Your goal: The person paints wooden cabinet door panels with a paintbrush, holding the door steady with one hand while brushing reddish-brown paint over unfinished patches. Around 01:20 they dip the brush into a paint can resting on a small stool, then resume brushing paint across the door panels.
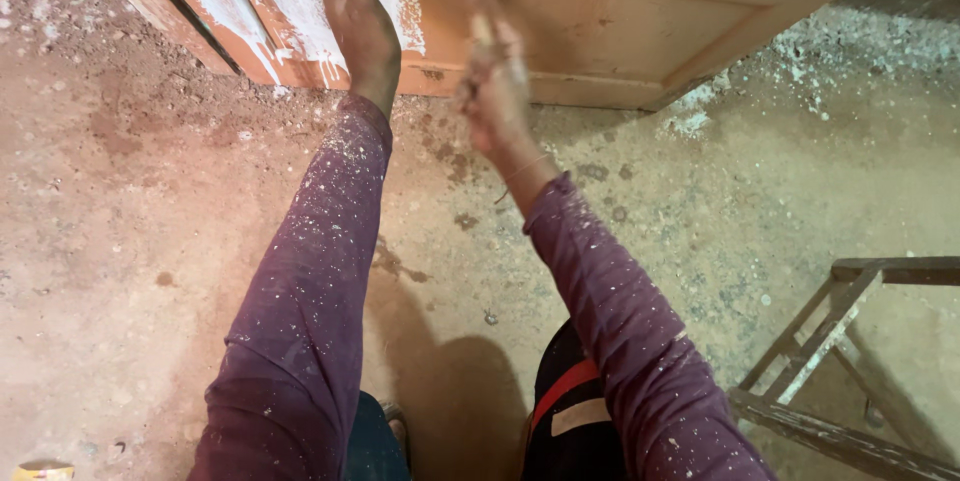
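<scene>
Overhead, the left hand [358, 21] lies flat on the wooden door [620, 31]; the blurred right hand [495, 91] grips a half-hidden brush [482, 26].

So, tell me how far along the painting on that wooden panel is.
Done: a reddish-brown patch at the top of the wooden panel. In hand: the right hand holds a blurred brush against it; the left hand braces on it. Left: the white-smeared left part and the bare lower wood.
</scene>
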Available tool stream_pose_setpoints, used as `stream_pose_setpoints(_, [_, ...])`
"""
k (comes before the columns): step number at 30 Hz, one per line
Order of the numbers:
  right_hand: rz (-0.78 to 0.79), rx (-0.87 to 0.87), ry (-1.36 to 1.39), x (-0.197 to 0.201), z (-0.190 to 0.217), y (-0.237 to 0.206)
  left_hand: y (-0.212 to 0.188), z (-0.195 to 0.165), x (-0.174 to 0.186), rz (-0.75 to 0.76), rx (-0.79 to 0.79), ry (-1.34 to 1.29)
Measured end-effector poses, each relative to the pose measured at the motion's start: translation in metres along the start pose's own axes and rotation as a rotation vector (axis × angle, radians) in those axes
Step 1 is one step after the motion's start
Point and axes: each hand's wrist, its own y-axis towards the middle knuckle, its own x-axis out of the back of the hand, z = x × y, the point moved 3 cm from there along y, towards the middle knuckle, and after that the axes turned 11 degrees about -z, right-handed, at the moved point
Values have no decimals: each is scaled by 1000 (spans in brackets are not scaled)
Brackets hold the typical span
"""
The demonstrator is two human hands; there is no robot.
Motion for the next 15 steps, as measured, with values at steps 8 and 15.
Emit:
stream_pose_setpoints(8, [49, -7, -64, 2, -13, -3, 4, 11, -4, -13, 222, -143])
stream_pose_setpoints(15, [-286, 106, 88, 30, 6, 1, -6, 12, -10, 29, 119, -84])
